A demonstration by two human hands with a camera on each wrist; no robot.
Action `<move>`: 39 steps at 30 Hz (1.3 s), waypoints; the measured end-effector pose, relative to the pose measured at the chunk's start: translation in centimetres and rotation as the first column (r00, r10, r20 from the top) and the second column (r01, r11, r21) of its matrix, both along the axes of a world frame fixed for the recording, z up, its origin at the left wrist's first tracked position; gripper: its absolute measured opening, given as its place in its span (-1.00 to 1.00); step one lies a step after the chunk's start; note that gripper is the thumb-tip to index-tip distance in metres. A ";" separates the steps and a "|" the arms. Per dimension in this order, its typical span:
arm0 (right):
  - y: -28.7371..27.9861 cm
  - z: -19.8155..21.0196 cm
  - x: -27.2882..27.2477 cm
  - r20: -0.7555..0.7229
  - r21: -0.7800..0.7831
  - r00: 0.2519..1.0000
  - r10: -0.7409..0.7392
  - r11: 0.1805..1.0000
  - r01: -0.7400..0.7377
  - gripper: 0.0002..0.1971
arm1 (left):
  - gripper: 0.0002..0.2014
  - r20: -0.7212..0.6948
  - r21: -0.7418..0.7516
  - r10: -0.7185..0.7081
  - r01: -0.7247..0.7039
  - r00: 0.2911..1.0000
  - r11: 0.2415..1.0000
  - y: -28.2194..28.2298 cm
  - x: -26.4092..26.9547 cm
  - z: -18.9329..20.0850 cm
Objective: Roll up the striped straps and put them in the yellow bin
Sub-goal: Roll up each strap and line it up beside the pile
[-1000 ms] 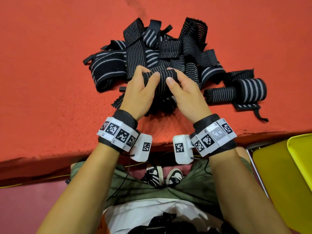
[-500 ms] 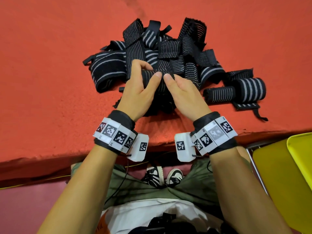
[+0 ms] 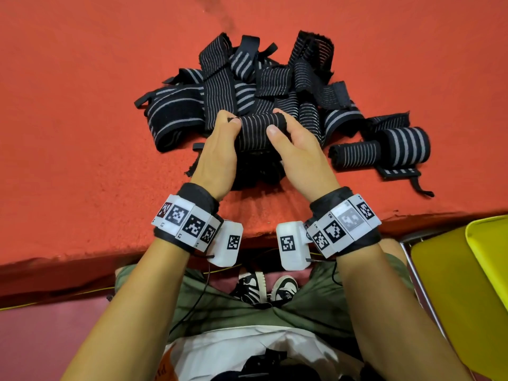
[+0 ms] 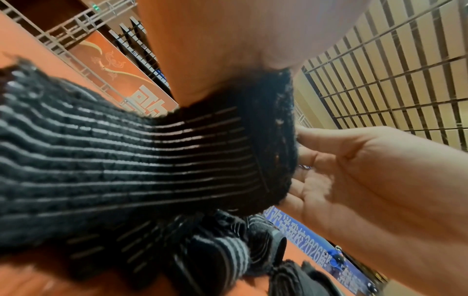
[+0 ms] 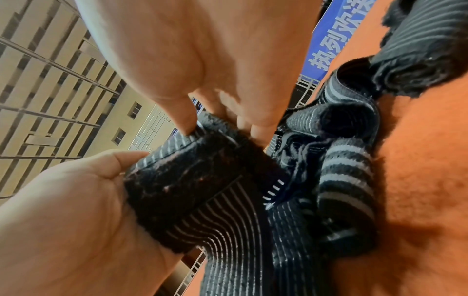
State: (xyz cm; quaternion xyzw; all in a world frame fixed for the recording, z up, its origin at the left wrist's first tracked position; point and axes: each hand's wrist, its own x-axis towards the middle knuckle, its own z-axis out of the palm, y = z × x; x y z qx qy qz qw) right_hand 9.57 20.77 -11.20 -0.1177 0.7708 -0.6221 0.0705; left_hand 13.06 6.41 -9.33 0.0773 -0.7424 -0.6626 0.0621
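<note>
Red felt-covered tabletop (image 3: 82,119) carries a loose heap of black grey-striped elastic straps (image 3: 264,86), near edge of which left hand (image 3: 220,149) and right hand (image 3: 297,149) each grip one end of a half-rolled strap (image 3: 257,125), likely keeping the coil tight.

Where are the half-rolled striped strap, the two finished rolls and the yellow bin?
half-rolled black striped strap (image 3: 257,125): head view, rolled top.
two finished striped rolls (image 3: 404,143): head view, the larger roll's side.
yellow plastic bin (image 3: 489,243): head view, near rim.
</note>
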 end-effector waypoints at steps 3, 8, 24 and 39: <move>0.3 -0.2 -0.3 -0.011 -0.054 1.000 -0.007 0.999 0.007 -0.62 | -0.92 -0.076 -0.047 -0.017 0.013 0.997 0.999 -0.2 -0.1 -0.2; 1.0 0.0 -0.6 -0.096 0.093 0.995 0.011 0.996 -0.002 -0.60 | -0.88 -0.201 -0.212 -0.076 0.032 0.977 0.977 -0.6 0.0 -0.1; 1.4 0.1 -0.5 -0.082 -0.022 0.995 0.055 0.998 -0.057 -0.76 | -0.64 -0.166 -0.342 0.062 -0.117 0.984 0.932 -0.9 -0.6 -0.4; -0.4 0.5 -0.5 -0.026 0.203 0.994 0.103 0.975 -0.096 -0.58 | -0.82 -0.158 -0.316 0.147 -0.191 0.976 0.929 0.3 -0.9 -0.9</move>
